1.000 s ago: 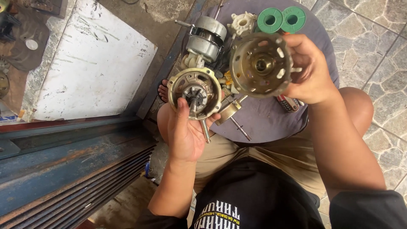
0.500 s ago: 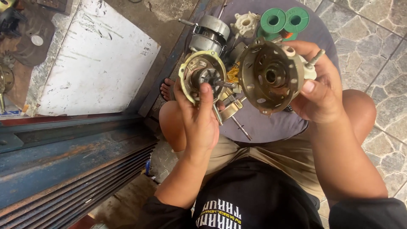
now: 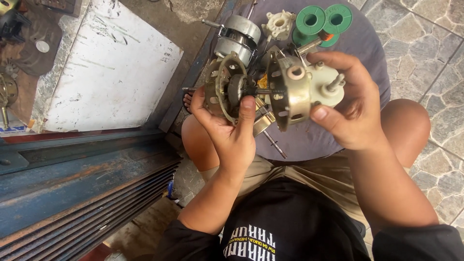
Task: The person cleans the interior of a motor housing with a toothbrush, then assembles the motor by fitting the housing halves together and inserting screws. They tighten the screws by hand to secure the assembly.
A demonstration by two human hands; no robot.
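Overhead, largest first: a white-painted slab (image 3: 108,72) lies on the ground at upper left, with a blue metal rail (image 3: 72,179) and ribbed shutter slats below it. A grey cloth (image 3: 367,53) is spread over the seated person's lap and the stone floor tiles (image 3: 435,29).

Right hand (image 3: 350,108): fingers curled around the brass-coloured rear motor cover (image 3: 292,92), thumb pressed on its lower rim; a cream plastic gearbox (image 3: 326,87) sits on the cover's outer face, against the palm side.

Left hand (image 3: 229,133): closed around the front motor cover (image 3: 222,89), thumb up against the dark rotor (image 3: 238,89) seated in it. The rotor shaft (image 3: 263,91) runs horizontally from the front cover into the rear cover; the two covers face each other, close but apart, held above the cloth at chest height.

On the cloth behind: a silver stator core (image 3: 237,36), a white plastic hub (image 3: 279,24), two green wire spools (image 3: 324,21) side by side. A loose steel shaft (image 3: 275,145) lies below the covers.
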